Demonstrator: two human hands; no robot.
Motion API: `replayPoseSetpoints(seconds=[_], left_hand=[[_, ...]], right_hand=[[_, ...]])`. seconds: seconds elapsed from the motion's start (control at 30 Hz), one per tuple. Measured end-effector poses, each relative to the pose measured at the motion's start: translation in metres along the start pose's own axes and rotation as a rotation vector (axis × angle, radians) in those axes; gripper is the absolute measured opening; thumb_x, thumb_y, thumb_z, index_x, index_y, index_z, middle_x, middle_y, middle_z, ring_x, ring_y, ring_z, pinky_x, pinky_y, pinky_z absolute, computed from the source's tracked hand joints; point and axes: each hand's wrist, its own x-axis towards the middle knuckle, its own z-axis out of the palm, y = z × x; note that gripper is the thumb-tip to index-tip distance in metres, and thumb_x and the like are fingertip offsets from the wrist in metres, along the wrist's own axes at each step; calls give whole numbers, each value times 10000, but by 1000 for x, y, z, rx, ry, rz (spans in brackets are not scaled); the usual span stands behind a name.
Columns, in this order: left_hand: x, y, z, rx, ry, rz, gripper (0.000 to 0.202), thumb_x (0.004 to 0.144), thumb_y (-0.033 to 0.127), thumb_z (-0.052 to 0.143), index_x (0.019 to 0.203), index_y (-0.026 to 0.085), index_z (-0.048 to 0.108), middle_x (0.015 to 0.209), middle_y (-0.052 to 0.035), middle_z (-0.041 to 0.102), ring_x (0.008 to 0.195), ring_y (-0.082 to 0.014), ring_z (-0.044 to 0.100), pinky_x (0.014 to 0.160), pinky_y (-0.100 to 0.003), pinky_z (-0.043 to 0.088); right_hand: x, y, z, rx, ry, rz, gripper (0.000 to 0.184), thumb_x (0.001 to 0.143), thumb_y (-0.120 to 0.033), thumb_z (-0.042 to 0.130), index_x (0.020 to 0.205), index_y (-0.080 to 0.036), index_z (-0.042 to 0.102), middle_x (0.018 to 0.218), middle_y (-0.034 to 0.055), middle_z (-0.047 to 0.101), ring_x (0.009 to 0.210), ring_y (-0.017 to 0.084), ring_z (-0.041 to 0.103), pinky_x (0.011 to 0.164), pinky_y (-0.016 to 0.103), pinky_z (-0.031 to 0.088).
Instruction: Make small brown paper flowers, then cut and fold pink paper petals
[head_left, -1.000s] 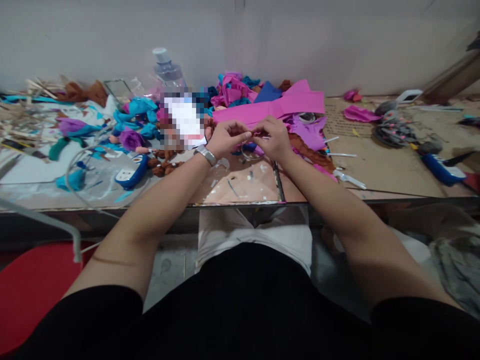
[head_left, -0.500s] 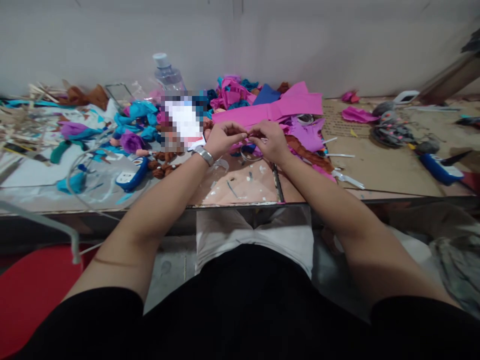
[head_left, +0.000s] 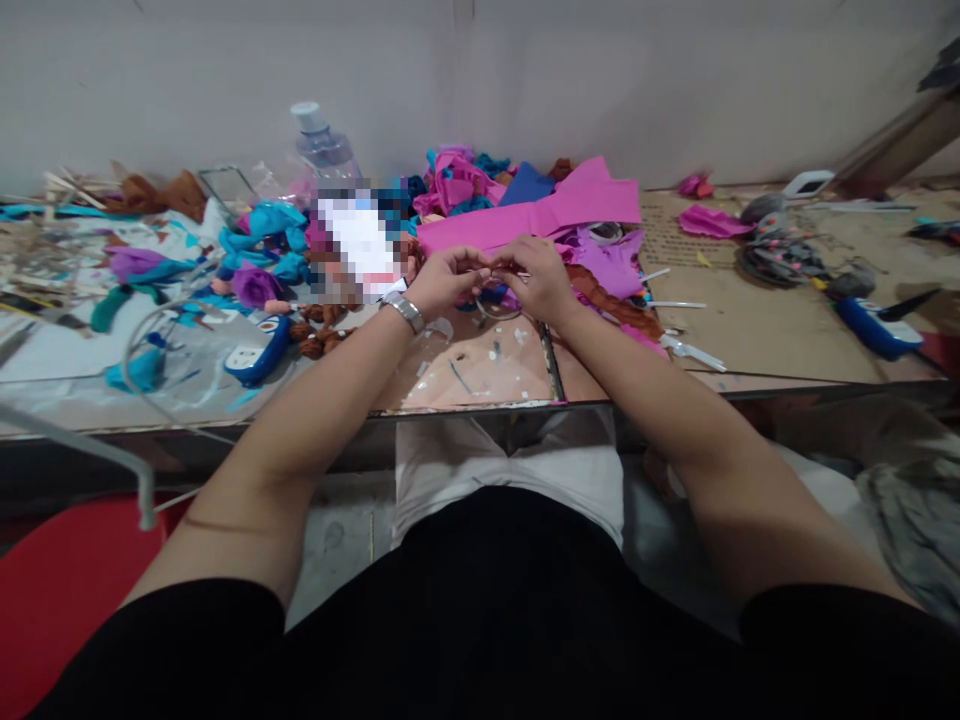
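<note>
Above the bench's middle, my left hand (head_left: pixel 442 283) and my right hand (head_left: pixel 537 276) meet at the fingertips. Both are closed in a pinch, and whatever sits between the fingers is too small to make out. Just behind them lies a long strip of pink paper (head_left: pixel 525 222). A roll of tape or similar ring (head_left: pixel 496 308) shows beneath my fingers, partly hidden. To the right of my right hand are crumpled purple paper (head_left: pixel 611 260) and a twisted brown paper strip (head_left: pixel 600 295). Left of my left hand is a bright phone-like screen (head_left: pixel 364 245), partly blurred.
A clear bottle with a white cap (head_left: pixel 324 145) stands at the back. Blue and white devices (head_left: pixel 259 350) lie at both sides, with a loose cable on the left. A grey bundle (head_left: pixel 780 250) rests on brown cardboard (head_left: pixel 757 330). A red chair (head_left: pixel 75 590) is lower left.
The view has shifted slightly, so the bench things appear a little further left. My hands stay pinched together with only small finger movement.
</note>
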Motion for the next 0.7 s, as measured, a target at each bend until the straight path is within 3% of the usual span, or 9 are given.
replayPoseSetpoints(seconds=[0.27, 0.7], left_hand=[[-1, 0, 3, -20, -5, -1, 331, 807, 198, 985, 1018, 192, 730, 864, -18, 799, 646, -111, 712, 579, -207, 500], [1, -2, 2, -47, 30, -25, 405, 804, 221, 1019, 1042, 190, 693, 884, -32, 813, 800, -156, 809, 685, -227, 602]], right_hand=[[2, -1, -3, -7, -13, 20, 472, 1104, -685, 644, 1174, -252, 818, 1148, 145, 826, 1106, 359, 724, 1075, 555, 486], [1, 10, -2, -9, -35, -27, 393, 1094, -615, 695, 1223, -274, 842, 1148, 126, 839, 1107, 355, 733, 1097, 569, 474]])
